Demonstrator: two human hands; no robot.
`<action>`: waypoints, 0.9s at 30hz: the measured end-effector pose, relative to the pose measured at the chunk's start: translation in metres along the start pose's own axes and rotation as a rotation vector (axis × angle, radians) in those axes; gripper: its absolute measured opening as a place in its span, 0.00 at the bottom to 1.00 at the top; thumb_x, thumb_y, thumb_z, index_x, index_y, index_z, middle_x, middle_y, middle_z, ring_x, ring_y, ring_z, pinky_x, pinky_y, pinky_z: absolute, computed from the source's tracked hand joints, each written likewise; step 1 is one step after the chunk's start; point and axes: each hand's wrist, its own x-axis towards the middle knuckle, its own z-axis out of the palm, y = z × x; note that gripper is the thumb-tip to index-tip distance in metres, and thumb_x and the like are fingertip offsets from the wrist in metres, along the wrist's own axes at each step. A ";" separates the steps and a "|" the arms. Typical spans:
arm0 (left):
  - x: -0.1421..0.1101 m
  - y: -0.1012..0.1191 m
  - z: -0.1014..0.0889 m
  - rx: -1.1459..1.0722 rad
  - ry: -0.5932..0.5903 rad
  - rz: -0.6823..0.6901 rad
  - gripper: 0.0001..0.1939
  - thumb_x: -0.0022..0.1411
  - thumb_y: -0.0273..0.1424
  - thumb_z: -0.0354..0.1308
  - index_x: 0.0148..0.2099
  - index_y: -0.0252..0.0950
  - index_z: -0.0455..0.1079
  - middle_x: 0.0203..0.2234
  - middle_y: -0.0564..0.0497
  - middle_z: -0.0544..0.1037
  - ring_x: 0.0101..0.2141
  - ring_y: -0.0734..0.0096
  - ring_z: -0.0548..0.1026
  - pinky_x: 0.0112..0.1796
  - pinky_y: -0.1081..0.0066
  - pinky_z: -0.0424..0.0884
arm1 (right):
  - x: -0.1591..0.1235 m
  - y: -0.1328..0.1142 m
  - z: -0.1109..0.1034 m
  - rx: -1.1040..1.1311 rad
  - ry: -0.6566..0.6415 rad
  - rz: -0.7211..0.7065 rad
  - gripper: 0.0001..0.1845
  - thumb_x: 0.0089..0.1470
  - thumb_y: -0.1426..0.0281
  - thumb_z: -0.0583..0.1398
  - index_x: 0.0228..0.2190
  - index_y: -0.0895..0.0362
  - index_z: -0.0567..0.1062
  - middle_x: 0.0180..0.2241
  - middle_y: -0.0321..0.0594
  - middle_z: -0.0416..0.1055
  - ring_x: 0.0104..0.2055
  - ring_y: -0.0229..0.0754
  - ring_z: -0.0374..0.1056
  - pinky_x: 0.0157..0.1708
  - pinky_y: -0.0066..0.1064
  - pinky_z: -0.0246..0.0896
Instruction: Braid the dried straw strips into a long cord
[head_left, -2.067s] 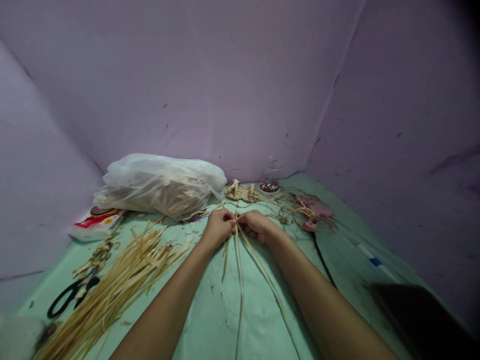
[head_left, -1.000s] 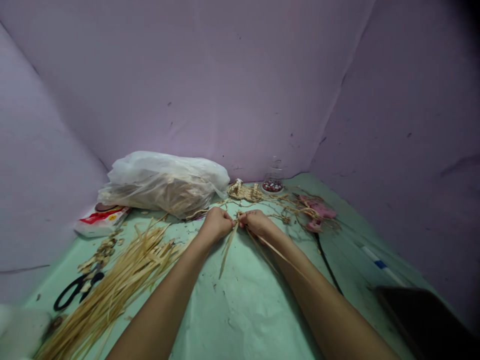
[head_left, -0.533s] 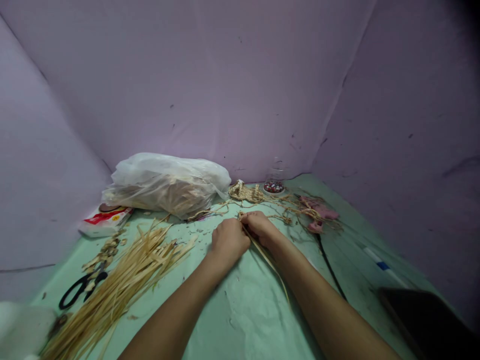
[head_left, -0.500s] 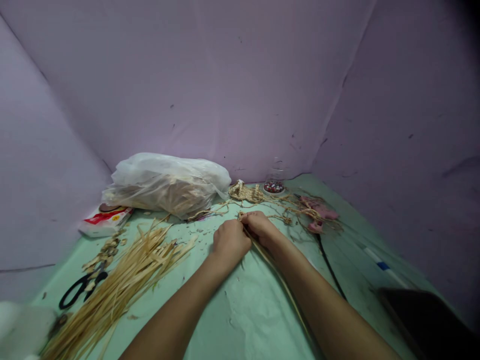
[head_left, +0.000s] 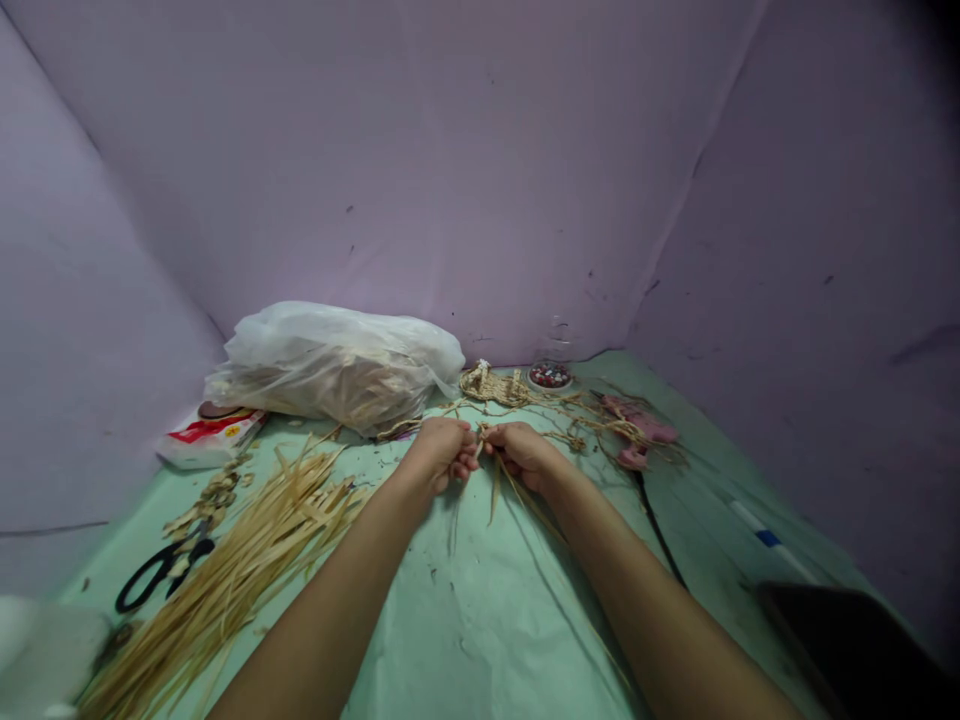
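Both hands meet over the middle of the green-covered table. Fingers of my left hand are curled and pinch dry straw-like strands near a small knotted end. Close beside it, my right hand pinches the same strands between thumb and fingers. Long ends hang down from the pinch and run under my right forearm towards me. Behind the hands lies a small woven straw piece shaped like a little sandal. A loose bundle of flat dry strands spreads out left of my left forearm.
A white plastic bag stands at the wall, with a red-and-white box beside it. Black-handled scissors lie left. Beads fill a clear container; a pink glue gun with cord lies among twisted cords. A dark object sits front right.
My left hand has shifted up and left, its closed fist loosening into a pinch. Strand ends now hang visibly between the hands. My right hand stays nearly in place.
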 end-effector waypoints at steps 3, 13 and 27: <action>0.010 -0.007 0.005 -0.109 -0.216 -0.111 0.06 0.51 0.22 0.46 0.32 0.29 0.63 0.15 0.54 0.66 0.12 0.82 0.62 0.14 0.81 0.57 | 0.002 0.002 0.001 -0.012 -0.001 -0.014 0.06 0.39 0.75 0.53 0.15 0.59 0.62 0.09 0.30 0.53 0.10 0.27 0.40 0.12 0.24 0.29; 0.024 -0.020 -0.001 0.054 -0.204 -0.034 0.07 0.51 0.26 0.50 0.22 0.30 0.62 0.10 0.58 0.57 0.10 0.85 0.54 0.11 0.81 0.47 | 0.002 0.003 -0.008 -0.178 -0.015 -0.025 0.09 0.40 0.73 0.55 0.13 0.59 0.63 0.05 0.27 0.48 0.09 0.27 0.39 0.11 0.24 0.29; 0.016 -0.018 0.005 0.143 -0.121 0.014 0.08 0.50 0.30 0.51 0.21 0.33 0.59 0.09 0.60 0.55 0.09 0.85 0.50 0.12 0.78 0.41 | -0.002 0.004 -0.018 0.036 -0.251 -0.072 0.05 0.37 0.74 0.57 0.16 0.62 0.65 0.12 0.29 0.56 0.12 0.24 0.40 0.13 0.22 0.30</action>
